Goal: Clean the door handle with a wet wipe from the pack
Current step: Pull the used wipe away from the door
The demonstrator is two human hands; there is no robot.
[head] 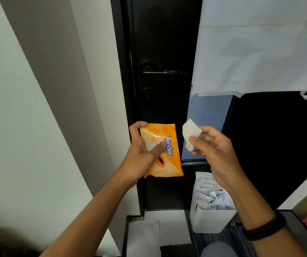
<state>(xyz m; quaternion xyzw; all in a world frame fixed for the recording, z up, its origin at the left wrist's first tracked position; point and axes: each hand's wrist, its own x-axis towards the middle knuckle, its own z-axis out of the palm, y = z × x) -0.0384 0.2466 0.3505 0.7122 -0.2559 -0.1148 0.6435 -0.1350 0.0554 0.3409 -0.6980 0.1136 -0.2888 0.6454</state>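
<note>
A black door (163, 34) stands straight ahead, with a dark lever door handle (165, 72) at mid height and a lock (146, 92) below it. My left hand (139, 156) grips an orange wet wipe pack (169, 160), thumb pressed on its front. My right hand (214, 151) pinches a folded white wet wipe (190, 132) between thumb and fingers, just right of the pack. Both hands hover well below the handle, apart from the door.
White paper sheets (260, 43) cover the glass panel on the right. A white bin (212, 217) full of crumpled paper stands on the floor below my right hand. White sheets (167, 227) lie at the door's foot. A pale wall (19, 108) runs along the left.
</note>
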